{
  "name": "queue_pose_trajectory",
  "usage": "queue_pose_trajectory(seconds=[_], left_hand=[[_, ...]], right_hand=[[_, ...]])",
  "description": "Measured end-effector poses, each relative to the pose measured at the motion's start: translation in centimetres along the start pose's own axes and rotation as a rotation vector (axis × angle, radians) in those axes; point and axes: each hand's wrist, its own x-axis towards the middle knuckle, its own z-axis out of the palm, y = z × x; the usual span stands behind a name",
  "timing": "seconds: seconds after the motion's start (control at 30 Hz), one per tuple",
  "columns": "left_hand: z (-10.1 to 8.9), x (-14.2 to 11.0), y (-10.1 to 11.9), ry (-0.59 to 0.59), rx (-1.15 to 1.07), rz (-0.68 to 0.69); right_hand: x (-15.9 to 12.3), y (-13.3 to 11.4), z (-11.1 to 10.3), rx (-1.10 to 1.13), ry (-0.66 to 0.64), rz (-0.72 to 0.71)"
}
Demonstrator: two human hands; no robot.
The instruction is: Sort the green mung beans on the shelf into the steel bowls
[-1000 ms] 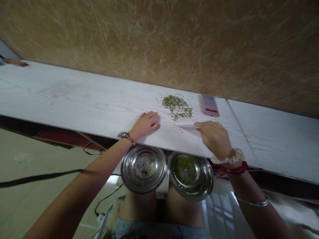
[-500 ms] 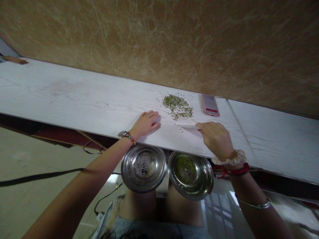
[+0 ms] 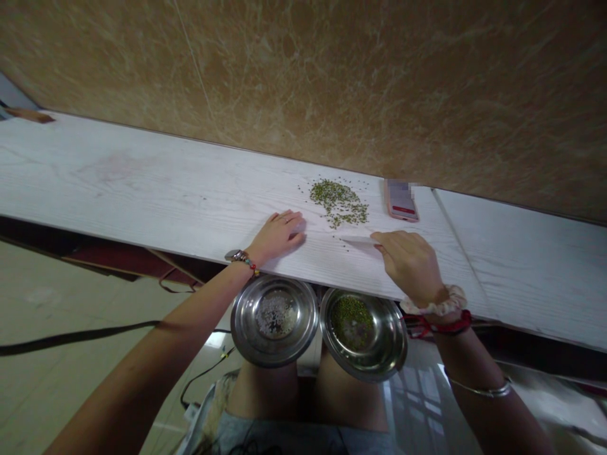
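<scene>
My left hand (image 3: 279,237) lies flat on the white tabletop, fingers stretched out, left of a spread of small green beans (image 3: 336,201) that look like mung beans. A few pale grains seem mixed among them. Closer to me and right of the beans, my right hand (image 3: 408,256) is closed, thumb and forefinger pinched together. A thin grey-white streak runs left from its fingertips; whether it is a held sliver or a shadow I cannot make out. Below the table edge, a steel bowl (image 3: 241,344) holds whitish grains, and a second steel bowl (image 3: 391,341) holds green beans.
A phone (image 3: 402,199) lies right of the beans, near the marbled wall (image 3: 284,82). Both bowls rest over my thighs, against the front edge of the white table (image 3: 165,183). A brown object (image 3: 31,115) sits at the far left. A dark strap (image 3: 85,335) crosses at left.
My right hand has shifted very slightly left. My left hand, the beans and the bowls look the same.
</scene>
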Motion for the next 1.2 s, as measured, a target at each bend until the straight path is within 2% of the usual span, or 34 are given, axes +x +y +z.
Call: queue_pose_trajectory(seconds=[0.23,0.37,0.43,0.63,0.9,1.07,1.2], left_hand=[[0.1,0.0,-0.1,0.016,-0.001,0.011],[0.2,0.0,-0.1,0.007,0.005,0.008],[0.2,0.0,-0.1,0.01,0.007,0.01],[0.2,0.1,-0.3,0.014,-0.002,0.018],[0.1,0.0,0.0,0.01,0.0,0.01],[0.1,0.0,-0.1,0.027,-0.005,0.017],[0.1,0.0,-0.2,0.022,-0.009,0.021]], right_hand=[[-0.2,0.4,1.0,-0.053,-0.041,0.053],[0.1,0.2,1.0,-0.039,0.01,0.048],[0.3,0.0,0.9,-0.007,0.034,0.023],[0.0,-0.2,0.4,0.064,-0.026,0.017],[-1.4,0.3,-1.4,0.171,-0.038,-0.004],[-1.4,0.1,-1.4,0.197,-0.057,0.053],[-1.3,-0.3,-1.4,0.219,-0.072,0.029]])
